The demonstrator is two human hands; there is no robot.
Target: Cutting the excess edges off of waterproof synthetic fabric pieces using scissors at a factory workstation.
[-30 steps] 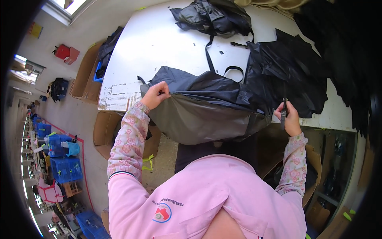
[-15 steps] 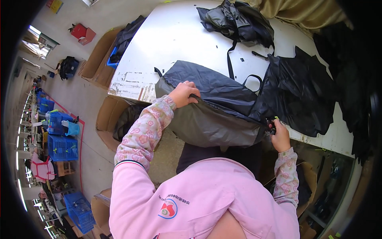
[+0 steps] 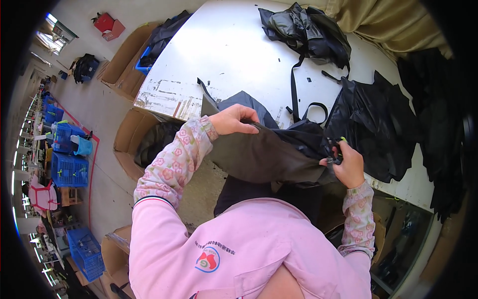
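My left hand (image 3: 234,119) grips the upper edge of a dark fabric bag piece (image 3: 259,154), thumb on the near side. The piece hangs over the table's front edge, its olive-grey face toward me and black cloth folded behind it. My right hand (image 3: 349,167) is closed around small black thread snips (image 3: 336,149) with a yellow-green bit on them. It is at the right end of the same piece; whether the fingers also pinch the cloth I cannot tell. A black strap (image 3: 295,89) and a strap loop (image 3: 315,105) lie just beyond the piece.
On the white table (image 3: 214,55) are a crumpled dark bag (image 3: 308,35) at the back and black fabric (image 3: 373,124) at the right. Black cloth (image 3: 433,124) hangs at the far right. Cardboard boxes (image 3: 130,134) stand by the table's left side; blue crates (image 3: 69,169) line the floor.
The bag piece has been drawn toward me and its black far part has folded down, baring more table. My left hand's thumb has shifted along the edge. My right hand has turned with the snips.
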